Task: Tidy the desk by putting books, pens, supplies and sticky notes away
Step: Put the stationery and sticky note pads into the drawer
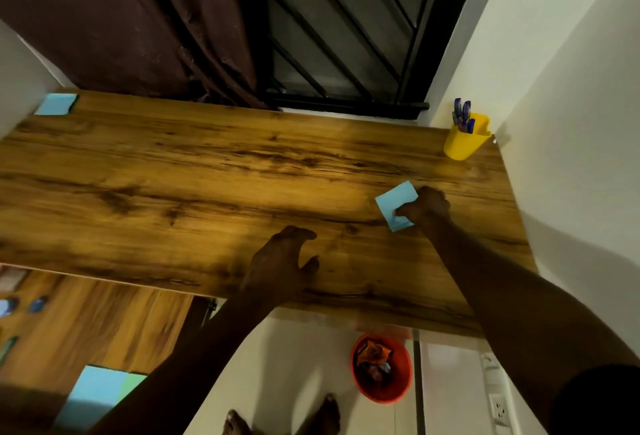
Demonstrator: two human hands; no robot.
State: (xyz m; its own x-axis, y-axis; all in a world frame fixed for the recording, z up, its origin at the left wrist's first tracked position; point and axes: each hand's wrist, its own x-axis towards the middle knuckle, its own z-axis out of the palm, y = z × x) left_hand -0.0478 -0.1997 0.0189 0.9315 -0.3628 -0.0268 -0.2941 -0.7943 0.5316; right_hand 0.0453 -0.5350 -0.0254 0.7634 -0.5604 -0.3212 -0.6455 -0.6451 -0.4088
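At the far left corner of the bench [207, 164] a blue pad [55, 104] lies flat, right against the back edge and well apart from both hands. It looks like one more item to collect. Below the bench's near left edge, a lower surface [86, 313] carries a blue sheet [93, 393] and a green sheet [133, 384] touching each other, plus a few small things too blurred to name.

The left grip [284, 261] sits over the near middle of the bench with its fingers loosely curved and spread, holding nothing. Whether it presses on the wood, I cannot tell.

To the right, the right grip [427, 207] pinches the near right corner of a blue sticky-note pad [394, 204], with the thumb on top and the fingers curled around it. The pad lies low on the wood or is barely lifted. The step in hand appears to be picking up the sticky notes. The next move probably calls for a clean lift and a carry to wherever they are kept, perhaps leftward across the wide bare middle of the bench.

Room is tighter on the right. A yellow cup [465, 138] holding pens [462, 115] stands in the back corner near the wall [554, 88], so a backward swing of the arm could tip it. An orange bin [381, 368] sits on the floor under the near edge.
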